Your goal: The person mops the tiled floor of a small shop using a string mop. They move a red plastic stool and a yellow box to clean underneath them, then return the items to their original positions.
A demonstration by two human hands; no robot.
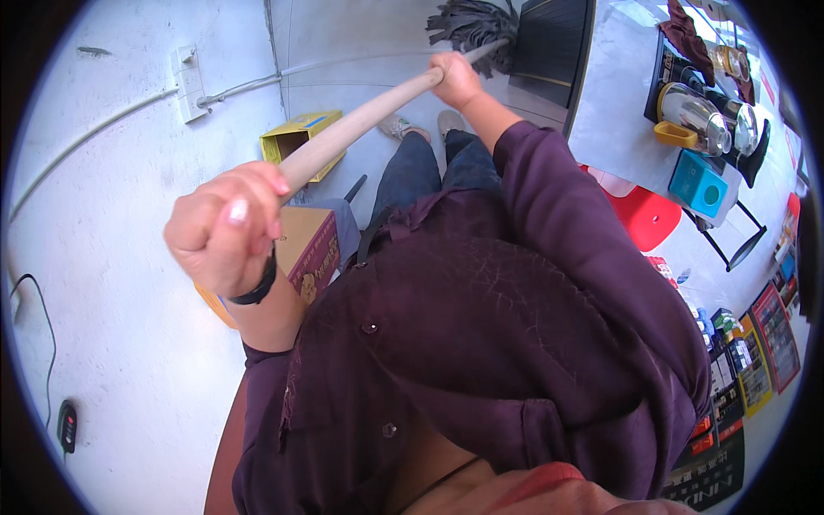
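A mop with a pale wooden handle (360, 120) runs slantwise across the upper view. Its dark grey strip head (468, 24) lies on the floor at the far side, against a dark cabinet. My left hand (227, 225), with a black band on the wrist, is closed around the upper end of the handle, close to the white wall. Farther down the handle, my right hand (457, 80) wraps round it with the arm stretched forward. My shoes show on the floor beneath the handle.
A yellow box (300, 137) and a brown carton (311, 249) stand by the wall on the left. To the right are a table (614, 86) with glass jars (695, 116), a red stool (648, 219) and shelved packages. The dark cabinet (552, 43) stands ahead.
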